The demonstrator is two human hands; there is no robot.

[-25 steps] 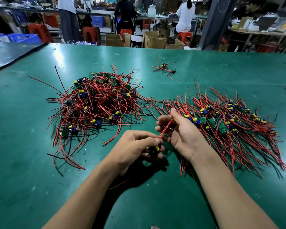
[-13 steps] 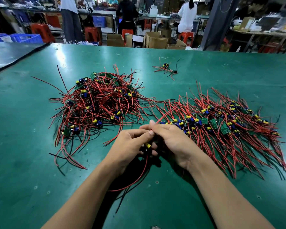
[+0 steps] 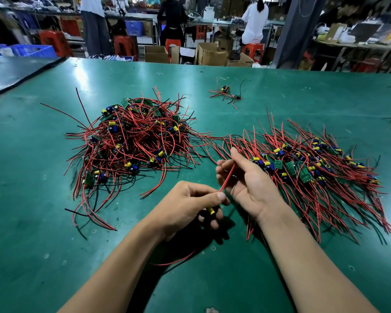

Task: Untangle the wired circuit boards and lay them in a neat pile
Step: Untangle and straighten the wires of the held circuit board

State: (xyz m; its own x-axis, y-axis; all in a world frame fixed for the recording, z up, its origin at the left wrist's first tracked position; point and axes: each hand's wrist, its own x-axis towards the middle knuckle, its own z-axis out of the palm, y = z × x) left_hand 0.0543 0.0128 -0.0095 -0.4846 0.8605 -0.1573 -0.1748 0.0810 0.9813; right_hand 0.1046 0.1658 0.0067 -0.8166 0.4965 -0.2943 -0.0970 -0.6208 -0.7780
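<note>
evidently, left hand [image 3: 185, 204] clenches a small yellow-capped wired circuit board [image 3: 211, 211] above the green bench [image 3: 54, 222] while right hand [image 3: 246, 179] fingers [image 3: 221, 170] pinch its red wire [image 3: 228, 177] taut, likely straightening it for the combed pile [image 3: 314, 172] alongside.

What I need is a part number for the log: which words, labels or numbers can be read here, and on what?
No text here can be read.
Green circuit boards in the right pile: any print is too small.
Board gripped by the left hand: mostly hidden in the grip.
Cardboard boxes behind the table: blurred, no legible print.
</note>
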